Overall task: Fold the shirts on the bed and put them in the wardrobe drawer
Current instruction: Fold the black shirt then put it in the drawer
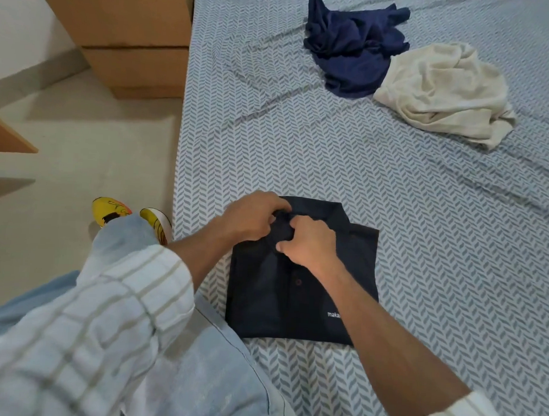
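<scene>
On the bed, both hands' grip apparently pinches the folded shirt's collar.

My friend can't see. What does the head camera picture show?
Both hands, left hand and right hand, pinch the collar of a folded black shirt on the bed. Farther off lie a crumpled navy shirt and cream shirt.
</scene>
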`<state>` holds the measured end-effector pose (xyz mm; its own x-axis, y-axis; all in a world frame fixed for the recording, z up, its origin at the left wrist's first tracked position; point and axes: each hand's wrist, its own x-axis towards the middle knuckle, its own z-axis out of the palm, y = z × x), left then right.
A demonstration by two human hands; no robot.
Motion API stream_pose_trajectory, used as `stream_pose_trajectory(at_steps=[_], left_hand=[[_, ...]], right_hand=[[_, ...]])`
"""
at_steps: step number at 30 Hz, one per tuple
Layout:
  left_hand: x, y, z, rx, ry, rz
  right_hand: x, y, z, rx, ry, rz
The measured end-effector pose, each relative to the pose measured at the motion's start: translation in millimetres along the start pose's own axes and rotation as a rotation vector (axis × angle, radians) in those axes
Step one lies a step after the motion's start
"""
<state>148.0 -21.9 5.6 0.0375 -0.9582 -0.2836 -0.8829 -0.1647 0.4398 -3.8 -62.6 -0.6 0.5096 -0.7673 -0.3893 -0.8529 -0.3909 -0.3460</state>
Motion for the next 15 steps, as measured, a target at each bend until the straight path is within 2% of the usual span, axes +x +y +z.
stream_pose_trajectory(at_steps=[2, 6, 10, 12, 15], left_hand=[[12.8, -5.8, -5.3, 0.088, -0.063, 0.013], [25.3, -8.8, -7.2, 0.139, -0.017, 0.047], [23.2, -6.6, 0.2, 0.226, 0.03, 0.059], [21.0, -3.1, 0.7, 0.253, 0.073, 0.105], [13.8, 12.6, 3.3, 0.143, 0.098, 0.117]], right_hand=[[4.0, 1.3, 5.0, 0.02, 0.025, 0.048], [8.8, -0.1, 8.3, 0.034, 0.028, 0.093], [8.4, 4.9, 1.4, 0.047, -0.049, 0.028], [8.7, 16.7, -13.8, 0.042, -0.028, -0.017], [15.5, 40.3, -39.6, -0.065, -0.007, -0.067]])
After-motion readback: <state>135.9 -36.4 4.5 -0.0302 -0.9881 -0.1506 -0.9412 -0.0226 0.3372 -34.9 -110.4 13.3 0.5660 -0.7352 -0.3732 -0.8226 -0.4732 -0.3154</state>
